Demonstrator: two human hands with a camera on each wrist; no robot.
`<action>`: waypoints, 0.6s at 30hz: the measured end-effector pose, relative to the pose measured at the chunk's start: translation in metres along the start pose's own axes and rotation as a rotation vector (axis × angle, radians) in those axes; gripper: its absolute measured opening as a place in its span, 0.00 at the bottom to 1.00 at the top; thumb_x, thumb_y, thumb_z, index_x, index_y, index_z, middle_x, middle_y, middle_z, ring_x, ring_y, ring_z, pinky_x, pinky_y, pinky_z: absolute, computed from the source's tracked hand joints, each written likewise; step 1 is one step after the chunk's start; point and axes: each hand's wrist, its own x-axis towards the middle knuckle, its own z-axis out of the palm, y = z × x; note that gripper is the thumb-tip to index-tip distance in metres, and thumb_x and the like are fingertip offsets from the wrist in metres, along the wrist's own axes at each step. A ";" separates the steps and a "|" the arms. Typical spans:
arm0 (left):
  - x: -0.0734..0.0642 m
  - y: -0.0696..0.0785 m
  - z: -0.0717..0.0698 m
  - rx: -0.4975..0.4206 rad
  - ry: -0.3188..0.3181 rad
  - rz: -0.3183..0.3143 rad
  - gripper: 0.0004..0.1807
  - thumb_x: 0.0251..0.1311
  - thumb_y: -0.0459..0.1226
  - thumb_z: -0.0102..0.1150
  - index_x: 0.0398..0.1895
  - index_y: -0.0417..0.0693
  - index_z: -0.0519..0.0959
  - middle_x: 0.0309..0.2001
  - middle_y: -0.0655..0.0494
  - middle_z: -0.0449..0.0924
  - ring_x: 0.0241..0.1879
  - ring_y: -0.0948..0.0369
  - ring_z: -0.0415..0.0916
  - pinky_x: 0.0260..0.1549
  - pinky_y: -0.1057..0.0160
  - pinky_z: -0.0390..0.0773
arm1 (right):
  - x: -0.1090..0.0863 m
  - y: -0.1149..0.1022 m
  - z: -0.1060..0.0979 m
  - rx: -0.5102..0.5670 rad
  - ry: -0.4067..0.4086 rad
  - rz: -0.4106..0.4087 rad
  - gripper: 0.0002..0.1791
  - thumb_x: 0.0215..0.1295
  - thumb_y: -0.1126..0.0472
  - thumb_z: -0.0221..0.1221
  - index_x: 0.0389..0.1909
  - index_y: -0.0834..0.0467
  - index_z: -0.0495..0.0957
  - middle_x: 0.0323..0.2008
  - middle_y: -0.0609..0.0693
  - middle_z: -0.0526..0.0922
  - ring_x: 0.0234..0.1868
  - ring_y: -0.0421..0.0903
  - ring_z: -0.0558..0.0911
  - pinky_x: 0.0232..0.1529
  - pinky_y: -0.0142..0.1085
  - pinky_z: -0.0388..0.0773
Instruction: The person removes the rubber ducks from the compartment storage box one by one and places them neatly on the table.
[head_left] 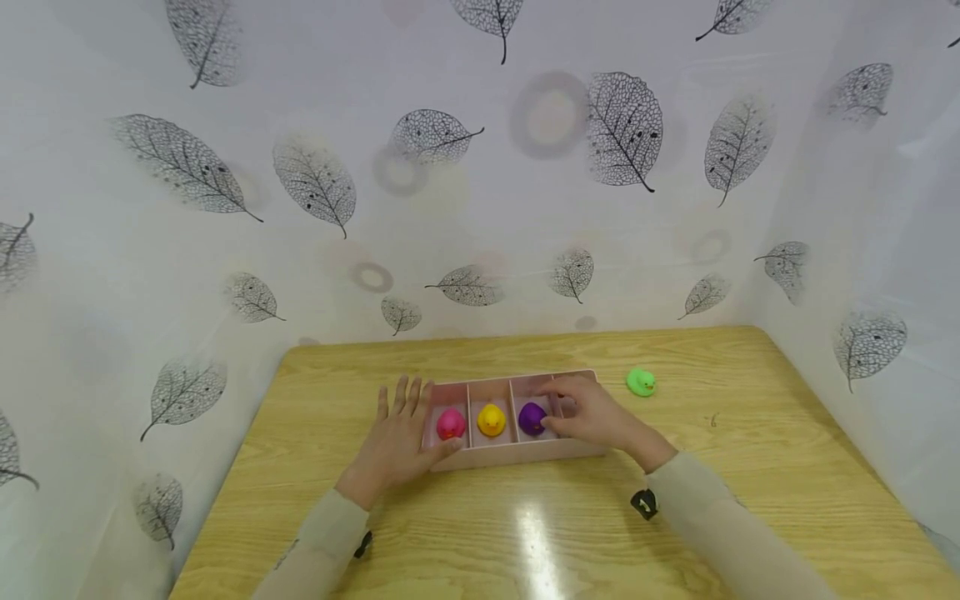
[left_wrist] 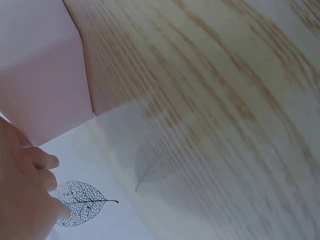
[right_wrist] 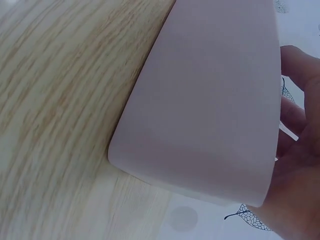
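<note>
A pale pink divided box (head_left: pixel 517 454) sits on the table, its compartments in a row. Inside lie a pink rubber duck (head_left: pixel 451 423) in the leftmost one, a yellow rubber duck (head_left: pixel 491 420) beside it and a purple rubber duck (head_left: pixel 532 418) in the third. My left hand (head_left: pixel 399 439) rests at the box's left end, fingers straight and spread, thumb along the front rim. Over the box's right part, my right hand (head_left: pixel 596 414) has its thumb at the purple duck's right side, with the index finger reaching behind it, apart from the thumb.
A green rubber duck (head_left: pixel 641 382) lies on the wooden table (head_left: pixel 450 533), right of the box and beyond the right hand. A white leaf-patterned sheet (head_left: pixel 480 208) surrounds the table at the back and sides.
</note>
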 end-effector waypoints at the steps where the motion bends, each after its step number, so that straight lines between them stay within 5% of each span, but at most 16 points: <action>1: 0.000 0.000 0.000 0.000 -0.001 0.000 0.60 0.67 0.73 0.47 0.85 0.38 0.47 0.84 0.35 0.48 0.85 0.36 0.41 0.80 0.29 0.38 | 0.001 0.000 0.000 -0.006 0.000 0.000 0.25 0.60 0.68 0.73 0.59 0.65 0.83 0.63 0.60 0.85 0.64 0.60 0.83 0.64 0.59 0.81; 18: 0.001 -0.001 0.000 -0.018 -0.018 0.000 0.60 0.68 0.73 0.46 0.86 0.38 0.46 0.85 0.36 0.46 0.85 0.37 0.40 0.80 0.29 0.38 | 0.009 -0.004 0.011 -0.249 -0.054 0.091 0.24 0.56 0.58 0.76 0.54 0.59 0.86 0.55 0.54 0.89 0.55 0.58 0.85 0.61 0.57 0.77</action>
